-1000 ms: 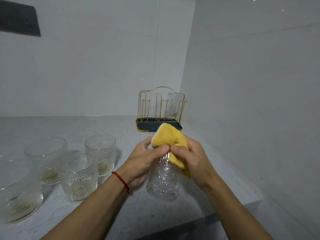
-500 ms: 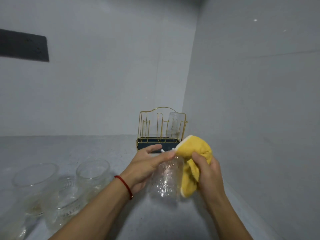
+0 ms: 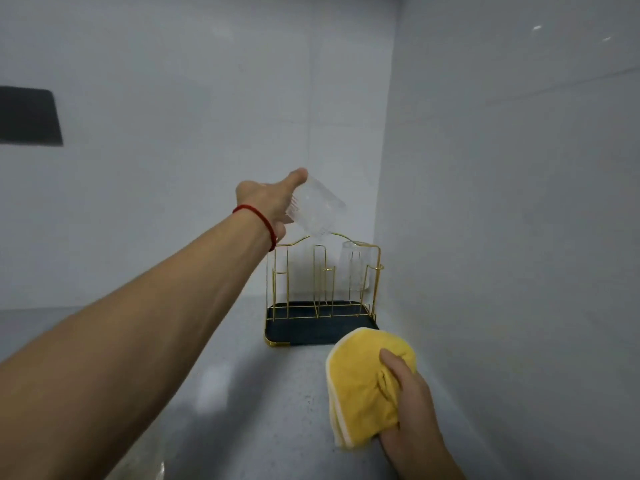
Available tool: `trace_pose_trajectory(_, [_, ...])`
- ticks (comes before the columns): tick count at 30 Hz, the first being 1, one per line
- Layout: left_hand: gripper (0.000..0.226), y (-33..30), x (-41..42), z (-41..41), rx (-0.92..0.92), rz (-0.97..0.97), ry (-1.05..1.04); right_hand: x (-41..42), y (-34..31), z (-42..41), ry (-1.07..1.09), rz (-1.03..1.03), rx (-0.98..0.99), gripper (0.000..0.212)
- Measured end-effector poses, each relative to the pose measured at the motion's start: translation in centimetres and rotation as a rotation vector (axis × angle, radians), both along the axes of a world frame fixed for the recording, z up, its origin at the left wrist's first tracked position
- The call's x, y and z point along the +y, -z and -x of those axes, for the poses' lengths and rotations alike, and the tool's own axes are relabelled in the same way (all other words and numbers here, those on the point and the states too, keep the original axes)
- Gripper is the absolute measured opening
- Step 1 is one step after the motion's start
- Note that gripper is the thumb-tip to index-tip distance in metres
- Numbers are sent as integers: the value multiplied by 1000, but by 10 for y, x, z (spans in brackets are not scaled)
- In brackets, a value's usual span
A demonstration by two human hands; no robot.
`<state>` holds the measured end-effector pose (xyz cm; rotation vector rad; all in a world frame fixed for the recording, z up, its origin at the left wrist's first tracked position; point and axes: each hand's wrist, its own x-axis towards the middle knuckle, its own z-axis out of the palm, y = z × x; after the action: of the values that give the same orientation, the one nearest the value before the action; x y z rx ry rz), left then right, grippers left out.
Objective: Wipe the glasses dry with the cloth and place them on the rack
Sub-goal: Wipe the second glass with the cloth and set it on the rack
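Left hand [image 3: 268, 202] fingers curl round a tilted glass [image 3: 315, 211] above the far rack [image 3: 322, 292]; right hand [image 3: 412, 407] fingers pinch a yellow cloth [image 3: 360, 382] nearby.

left hand [image 3: 268, 202] grips tilted glass [image 3: 316, 207] above rack [image 3: 322, 292], frame centre | right hand [image 3: 412, 410] grips cloth [image 3: 363, 386], lower right | second glass [image 3: 355, 268] on rack's right side

The one camera rides on my head, looking forward and slightly down along my outstretched arm into the counter's corner, with the gold wire rack [image 3: 323, 289] near, at twelve o'clock.
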<state>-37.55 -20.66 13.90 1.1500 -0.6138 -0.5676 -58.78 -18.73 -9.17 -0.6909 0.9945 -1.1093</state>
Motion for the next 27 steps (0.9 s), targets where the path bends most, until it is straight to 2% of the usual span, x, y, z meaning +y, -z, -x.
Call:
trace_pose_trajectory(3, [72,-14,-29,-13,-92,-25,-60,10,-18,-6,39,29,188,65])
trace_pose_trajectory(8, [74,-23,-66,-26,-219,-144,-28,12,-31,-2,-1,35,301,50])
trace_pose_trajectory(10, [81,-19,-77,-25,-343,-201,-50,14,-36,-1,-14,43,293,53])
trace_pose_trajectory(13, [78,-7,-94,-24,-474,-223,-86,18,-40,0,-38,58,250,61])
trace_pose_trajectory(17, [68,10,-110,-27,-584,-327,-44,15,-31,5,-58,60,184,55])
trace_pose_trajectory(21, [82,23,-116,-32,-743,-532,-21,6,-31,6,-58,-14,209,54])
trace_pose_trajectory(24, [79,27,-121,-33,-876,-706,88,2,-32,9,-71,-13,213,53])
trace_pose_trajectory(27, [68,27,-124,-32,-909,-819,227,-4,-28,8,-80,4,208,54])
